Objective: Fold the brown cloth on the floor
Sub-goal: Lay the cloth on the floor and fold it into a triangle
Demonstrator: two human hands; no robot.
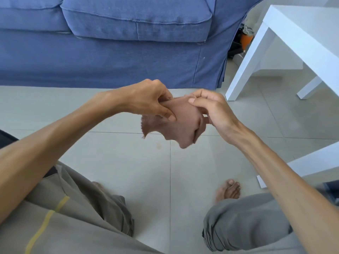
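Holding the brown cloth point(180, 123) up at frame centre, off the floor point(128, 162), you pinch its top edge with both hands. Your left hand point(152, 99) clamps thumb and fingers on the upper left part; your right hand point(211, 109) grips the upper right corner. Cloth hangs bunched, frayed edge at its left, lowest tip just below centre. Tiled floor under it is bare between your knees and the blue sofa point(110, 43) across the top. White table point(286, 52) leg stands upper right, close beside your right hand. Your bare foot point(228, 189) sits lower right. No readable writing anywhere.
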